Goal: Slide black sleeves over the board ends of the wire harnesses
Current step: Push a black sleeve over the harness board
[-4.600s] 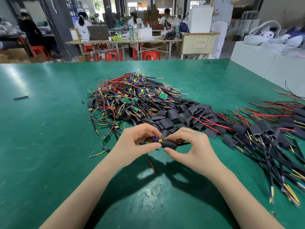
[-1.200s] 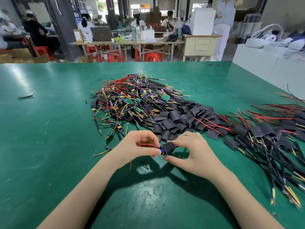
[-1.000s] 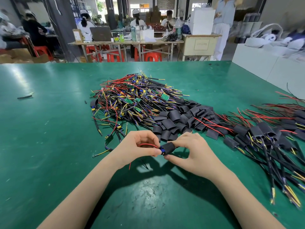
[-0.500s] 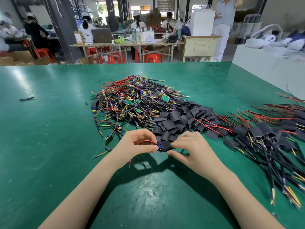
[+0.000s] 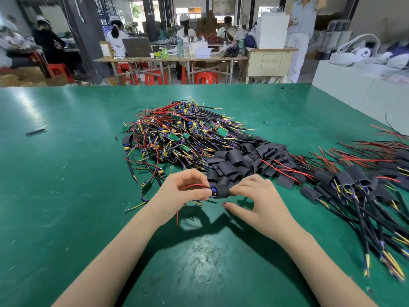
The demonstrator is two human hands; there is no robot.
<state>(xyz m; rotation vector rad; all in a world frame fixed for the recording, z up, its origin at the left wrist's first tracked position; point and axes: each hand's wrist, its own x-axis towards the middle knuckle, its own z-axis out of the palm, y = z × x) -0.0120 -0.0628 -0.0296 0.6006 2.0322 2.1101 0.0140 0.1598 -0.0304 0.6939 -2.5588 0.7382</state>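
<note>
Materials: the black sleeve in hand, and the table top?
Black sleeve: looks like soft matte plastic or rubber tubing; the loose sleeves lie flattened and creased. Table top: smooth green mat, probably rubber or vinyl; slight sheen, scuffs.

no legible text, cabinet label (image 5: 269, 61) (blurred)
</note>
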